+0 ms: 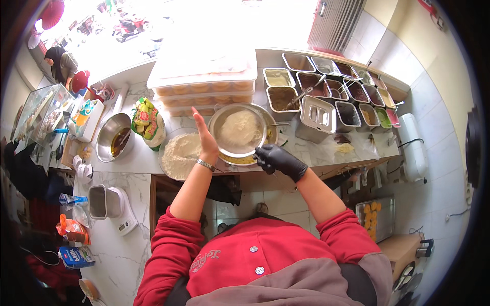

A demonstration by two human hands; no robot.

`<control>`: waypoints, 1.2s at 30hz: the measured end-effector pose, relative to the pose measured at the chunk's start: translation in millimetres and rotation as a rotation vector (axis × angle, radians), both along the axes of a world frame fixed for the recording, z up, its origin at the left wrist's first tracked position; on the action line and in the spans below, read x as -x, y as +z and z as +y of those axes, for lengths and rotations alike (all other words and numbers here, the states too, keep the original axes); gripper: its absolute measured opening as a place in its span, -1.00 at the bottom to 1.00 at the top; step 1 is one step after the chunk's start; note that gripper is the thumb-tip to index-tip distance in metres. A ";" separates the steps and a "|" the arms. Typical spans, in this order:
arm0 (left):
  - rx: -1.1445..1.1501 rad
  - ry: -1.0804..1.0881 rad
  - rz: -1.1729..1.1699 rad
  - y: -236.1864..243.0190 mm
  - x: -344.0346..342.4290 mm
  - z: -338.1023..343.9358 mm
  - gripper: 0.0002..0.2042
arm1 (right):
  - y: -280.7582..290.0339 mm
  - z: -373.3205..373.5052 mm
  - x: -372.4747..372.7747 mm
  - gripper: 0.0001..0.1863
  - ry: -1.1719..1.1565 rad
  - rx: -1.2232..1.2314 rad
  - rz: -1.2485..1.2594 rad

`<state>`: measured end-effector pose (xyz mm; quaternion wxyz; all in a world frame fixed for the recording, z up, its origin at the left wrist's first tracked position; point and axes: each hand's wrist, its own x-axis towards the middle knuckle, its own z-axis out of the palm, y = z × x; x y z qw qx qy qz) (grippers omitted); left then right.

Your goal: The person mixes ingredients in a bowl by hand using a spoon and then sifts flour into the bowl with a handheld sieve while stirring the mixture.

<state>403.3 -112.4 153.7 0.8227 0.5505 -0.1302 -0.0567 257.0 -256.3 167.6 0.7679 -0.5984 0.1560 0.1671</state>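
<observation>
A round metal sieve [261,133] with pale flour [239,128] in it is held over a larger metal bowl [275,133], where some yellow mixture shows below the rim. My right hand [279,160], in a black glove, grips the sieve at its near right edge. Bare and wearing a metal watch, my left hand [206,140] stands upright at the sieve's left side, fingers stretched out and holding nothing. Whether its palm touches the sieve rim I cannot tell. Just left of that hand, a bowl of flour [178,148] sits on the marble counter [138,166].
Stacked plastic boxes [204,84] stand behind the bowls. Several metal filling tubs [282,98] fill the counter's right. Leftward are a green-yellow bag [146,122], a steel bowl of dark liquid [113,137] and a scale [126,219]. A person [60,64] is at far left.
</observation>
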 end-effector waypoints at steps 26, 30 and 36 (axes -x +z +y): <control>-0.039 0.068 -0.030 1.8 8.6 2.1 -0.19 | -6.2 -14.6 -15.3 -0.74 0.049 -0.030 0.013; 0.052 0.079 0.020 3.8 9.1 -0.6 -0.18 | -1.8 -13.7 -16.3 -0.73 0.058 -0.019 -0.005; 0.041 0.121 0.048 4.5 9.2 -0.3 -0.17 | 2.4 -16.8 -16.5 -0.72 0.094 -0.033 -0.026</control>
